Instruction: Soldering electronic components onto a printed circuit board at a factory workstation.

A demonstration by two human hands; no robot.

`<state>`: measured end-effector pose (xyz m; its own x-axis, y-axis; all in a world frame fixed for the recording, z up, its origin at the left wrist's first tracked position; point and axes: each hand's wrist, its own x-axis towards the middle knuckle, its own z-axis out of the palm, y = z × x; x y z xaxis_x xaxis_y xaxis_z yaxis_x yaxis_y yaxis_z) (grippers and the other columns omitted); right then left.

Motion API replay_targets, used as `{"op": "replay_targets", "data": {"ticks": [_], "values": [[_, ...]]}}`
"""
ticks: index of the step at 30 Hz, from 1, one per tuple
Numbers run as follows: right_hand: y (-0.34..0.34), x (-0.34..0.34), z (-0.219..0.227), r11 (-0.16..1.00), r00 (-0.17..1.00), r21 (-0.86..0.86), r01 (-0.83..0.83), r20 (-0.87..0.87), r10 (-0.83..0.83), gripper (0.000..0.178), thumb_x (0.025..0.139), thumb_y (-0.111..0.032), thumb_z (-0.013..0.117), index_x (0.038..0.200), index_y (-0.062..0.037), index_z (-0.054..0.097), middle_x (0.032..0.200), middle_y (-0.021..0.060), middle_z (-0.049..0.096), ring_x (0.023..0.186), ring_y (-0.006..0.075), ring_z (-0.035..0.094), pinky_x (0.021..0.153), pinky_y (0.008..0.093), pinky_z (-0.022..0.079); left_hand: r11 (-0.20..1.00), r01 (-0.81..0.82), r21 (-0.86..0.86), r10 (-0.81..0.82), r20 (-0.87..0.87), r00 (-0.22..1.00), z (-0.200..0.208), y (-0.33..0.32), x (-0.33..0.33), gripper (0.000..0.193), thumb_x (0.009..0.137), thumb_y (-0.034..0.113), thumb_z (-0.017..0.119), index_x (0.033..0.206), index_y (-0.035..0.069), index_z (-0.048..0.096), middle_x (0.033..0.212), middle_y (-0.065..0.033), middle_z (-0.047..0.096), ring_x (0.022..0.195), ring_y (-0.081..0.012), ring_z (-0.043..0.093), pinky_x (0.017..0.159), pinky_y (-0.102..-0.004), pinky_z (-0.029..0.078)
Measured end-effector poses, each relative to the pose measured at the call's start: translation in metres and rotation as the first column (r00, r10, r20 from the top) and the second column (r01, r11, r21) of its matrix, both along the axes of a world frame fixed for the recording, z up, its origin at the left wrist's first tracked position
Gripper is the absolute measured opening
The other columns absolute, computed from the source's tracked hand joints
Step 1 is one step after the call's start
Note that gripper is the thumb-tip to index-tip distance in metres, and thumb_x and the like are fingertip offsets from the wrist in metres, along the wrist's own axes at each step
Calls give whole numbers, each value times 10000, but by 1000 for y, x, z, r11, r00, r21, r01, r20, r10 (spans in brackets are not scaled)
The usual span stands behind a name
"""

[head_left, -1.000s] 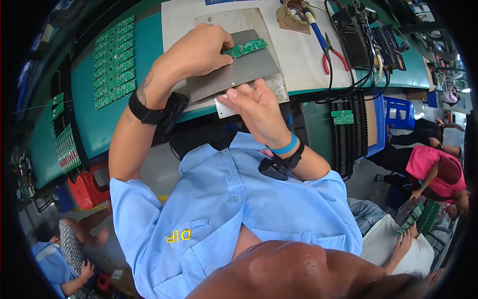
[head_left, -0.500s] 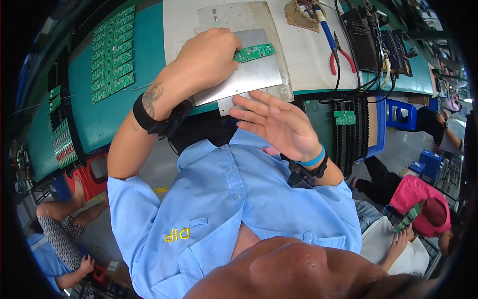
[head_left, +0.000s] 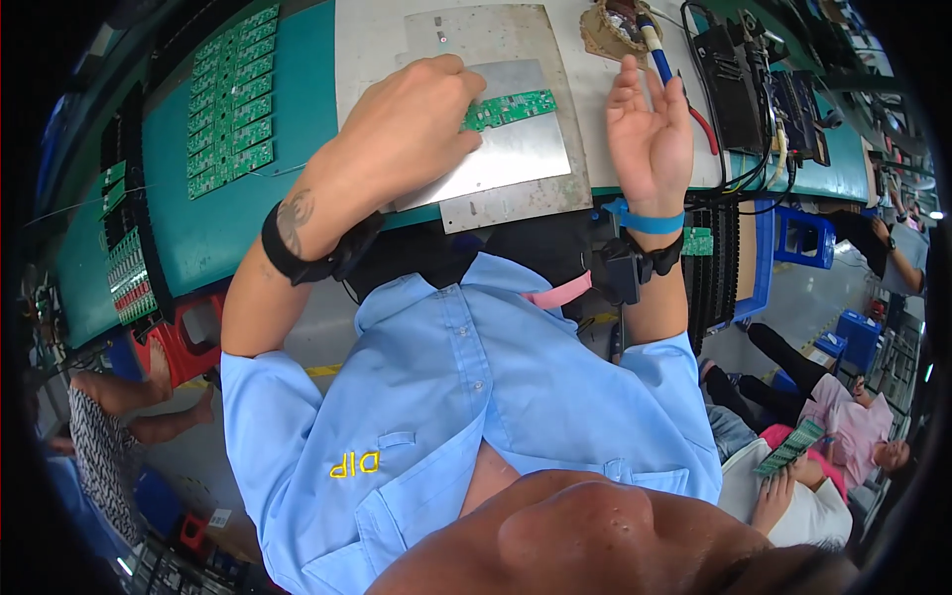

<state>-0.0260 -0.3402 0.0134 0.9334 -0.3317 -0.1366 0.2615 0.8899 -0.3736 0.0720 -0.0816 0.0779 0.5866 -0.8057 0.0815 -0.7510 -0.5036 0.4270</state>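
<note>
My left hand is closed on the near-left end of a narrow green circuit board, its fingertips at the board's edge. The board lies on a shiny metal sheet, which rests on a larger, stained grey plate. To the right, my right hand is raised palm up, fingers extended and nothing in them. Just beyond its fingertips lies what looks like a soldering iron with a blue and white handle. Red-handled pliers lie beside that hand, partly hidden by it.
A panel of several green boards lies on the teal mat at left. A brown holder stands at the back, with black equipment and cables to the right. Black racks and a blue bin are at lower right. Other people sit on both sides.
My right hand has moved from the plate's near edge up and to the right, towards the soldering iron. My left hand stays on the circuit board.
</note>
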Motion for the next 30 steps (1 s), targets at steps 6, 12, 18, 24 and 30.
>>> {"op": "replay_targets", "data": {"ticks": [6, 12, 18, 24, 30], "values": [[-18, 17, -18, 988, 989, 150, -23, 146, 1, 409, 1082, -269, 516, 1378, 5, 449, 1273, 215, 595, 1093, 271, 595, 909, 351, 527, 986, -151, -70, 158, 108, 981, 14, 81, -6, 273, 852, 29, 685, 1122, -12, 695, 1089, -164, 678, 1008, -378, 653, 871, -435, 545], [-15, -4, -4, 824, 938, -448, 346, 142, -317, 278, 1079, -244, 530, 1277, -55, 576, 1121, 118, 653, 948, 193, 573, 791, 313, 473, 933, -358, 48, 337, 236, 911, -5, 128, -27, 217, 866, -34, 621, 1068, -26, 700, 1070, -156, 669, 1029, -359, 632, 856, -434, 539], [2, -21, -5, 652, 892, -615, 443, 372, -256, 244, 1074, -175, 518, 1268, -44, 584, 1031, 93, 636, 808, 157, 483, 711, 324, 411, 919, -389, 68, 355, 287, 890, -19, 135, -23, 155, 860, -16, 640, 1004, -11, 696, 1069, -130, 671, 1028, -332, 619, 835, -421, 531], [21, -46, 4, 544, 908, -727, 419, 327, -262, 295, 1051, -163, 531, 1283, 12, 579, 991, 128, 635, 807, 162, 523, 704, 339, 438, 913, -406, 39, 354, 421, 836, -6, 129, -29, 132, 851, 5, 683, 983, 11, 691, 1022, -110, 667, 998, -338, 616, 813, -408, 509], [52, -63, 24, 152, 945, -953, 261, 220, -244, 320, 1005, -133, 607, 1247, 75, 583, 929, 172, 643, 754, 181, 622, 660, 317, 496, 954, -171, -245, 218, 181, 959, -7, 81, -28, 115, 871, 24, 697, 985, 15, 681, 938, -117, 654, 876, -331, 639, 739, -401, 509]]}}
